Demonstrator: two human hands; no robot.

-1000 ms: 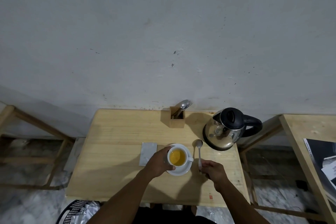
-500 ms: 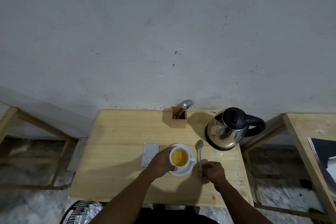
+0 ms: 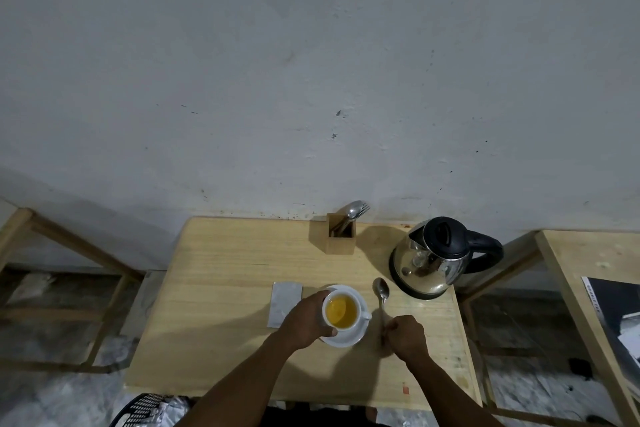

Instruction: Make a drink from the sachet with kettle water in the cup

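Head view: we look down on a wooden table (image 3: 221, 288).
Cup (image 3: 341, 310): on its saucer (image 3: 346, 340), filled with yellow drink.
Left hand (image 3: 304, 321): wrapped around the cup's left side.
Right hand (image 3: 407, 336): closed on the spoon (image 3: 381, 291) handle.
Spoon: just right of the cup, lying lengthwise, bowl towards the kettle (image 3: 433, 260).
Judgement: our right hand is nearer for stirring.

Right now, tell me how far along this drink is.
Mostly done: the cup on its saucer holds yellow-orange liquid, the flat sachet lies beside it, and the kettle stands upright at the table's back right. In hand: the left hand grips the cup; the right hand holds the spoon by its handle, bowl resting on the table. Left: probably only letting go.
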